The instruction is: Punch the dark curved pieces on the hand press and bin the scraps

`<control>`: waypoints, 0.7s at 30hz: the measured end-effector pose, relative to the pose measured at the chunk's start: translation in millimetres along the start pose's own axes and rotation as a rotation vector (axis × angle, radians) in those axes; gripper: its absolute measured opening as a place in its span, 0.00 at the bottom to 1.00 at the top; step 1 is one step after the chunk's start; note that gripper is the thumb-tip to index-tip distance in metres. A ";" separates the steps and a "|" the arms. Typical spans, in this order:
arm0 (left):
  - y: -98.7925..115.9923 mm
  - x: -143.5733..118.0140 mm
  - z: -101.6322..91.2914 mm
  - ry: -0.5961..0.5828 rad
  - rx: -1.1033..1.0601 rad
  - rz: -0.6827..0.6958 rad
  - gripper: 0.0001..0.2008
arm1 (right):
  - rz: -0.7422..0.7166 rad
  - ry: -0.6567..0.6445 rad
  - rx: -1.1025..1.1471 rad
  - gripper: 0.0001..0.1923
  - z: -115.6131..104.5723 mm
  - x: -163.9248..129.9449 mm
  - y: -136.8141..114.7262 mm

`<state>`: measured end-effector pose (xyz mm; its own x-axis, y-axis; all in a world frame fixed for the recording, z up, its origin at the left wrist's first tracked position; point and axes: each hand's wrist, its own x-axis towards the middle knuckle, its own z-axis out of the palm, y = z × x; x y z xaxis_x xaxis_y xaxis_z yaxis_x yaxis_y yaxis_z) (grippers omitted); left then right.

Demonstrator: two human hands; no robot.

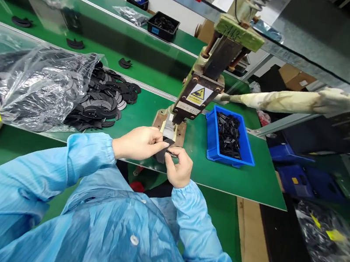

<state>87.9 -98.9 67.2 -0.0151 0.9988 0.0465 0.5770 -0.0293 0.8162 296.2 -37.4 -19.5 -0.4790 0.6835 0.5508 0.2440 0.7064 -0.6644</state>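
Note:
My left hand (140,143) and my right hand (180,167) meet just in front of a small hand press (201,91) on the green table (253,179). Between the fingertips of both hands sits a small black flat part (164,150); the right fingers also pinch a thin dark piece against it. Both hands are closed on it, close to the press base (169,126). Left of my hands lies a heap of black curved parts (103,97) spilling from a clear plastic bag (26,81).
A blue bin (215,148) with small black pieces stands right of the press. The wrapped press lever (299,102) juts out to the right. Behind runs a green conveyor (159,64) carrying single black parts. A black tray (162,26) sits farther back. Cardboard and bagged parts (329,248) lie on the floor at right.

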 end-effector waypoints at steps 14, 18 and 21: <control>-19.5 14.9 2.0 -0.262 -0.362 -0.115 0.28 | -0.132 0.006 0.035 0.05 -3.1 1.7 -8.2; -27.0 17.5 1.7 -0.255 -0.447 -0.128 0.29 | -0.124 0.031 0.056 0.06 -2.7 -0.5 -5.1; -28.2 13.2 4.2 -0.138 -0.554 -0.094 0.24 | -0.108 0.049 0.081 0.07 -2.9 -0.3 -3.5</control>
<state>74.9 -84.7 42.3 0.0821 0.9929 -0.0861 0.0643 0.0810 0.9946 298.0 -39.6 -15.9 -0.4564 0.6136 0.6443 0.1234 0.7608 -0.6371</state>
